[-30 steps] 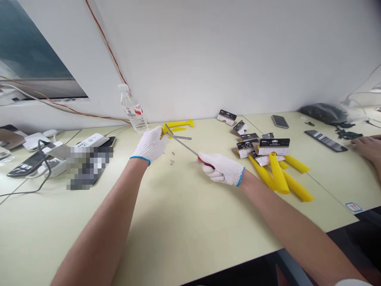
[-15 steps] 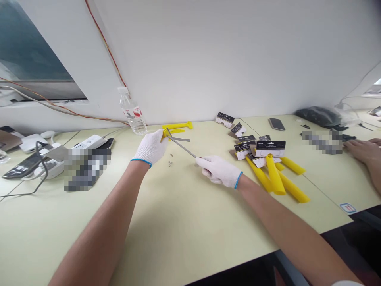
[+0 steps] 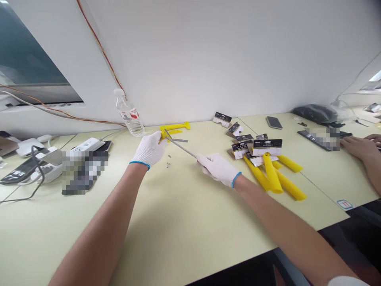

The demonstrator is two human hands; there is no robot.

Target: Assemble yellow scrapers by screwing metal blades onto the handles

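Note:
My left hand [image 3: 148,150], in a white knit glove with a blue cuff, grips a yellow plastic tool head [image 3: 163,136] with a flat metal blade [image 3: 180,140] sticking out to the right. My right hand [image 3: 218,169], gloved the same way, holds a screwdriver with a long steel shaft [image 3: 181,145], whose tip reaches the yellow piece. Its handle is hidden in my glove. A few small screws [image 3: 168,162] lie on the desk below the shaft. Another yellow scraper [image 3: 175,127] lies just behind my left hand.
Yellow handles [image 3: 272,174] and printed card packaging [image 3: 263,147] lie heaped to the right. A water bottle [image 3: 129,115] stands by the wall. A power strip [image 3: 85,145] and cables sit at left. A co-worker's hand [image 3: 355,147] rests at far right near a phone [image 3: 274,122].
The view has drifted slightly left. My right hand has turned, hiding the screwdriver's red handle, and the co-worker's hand has moved a little.

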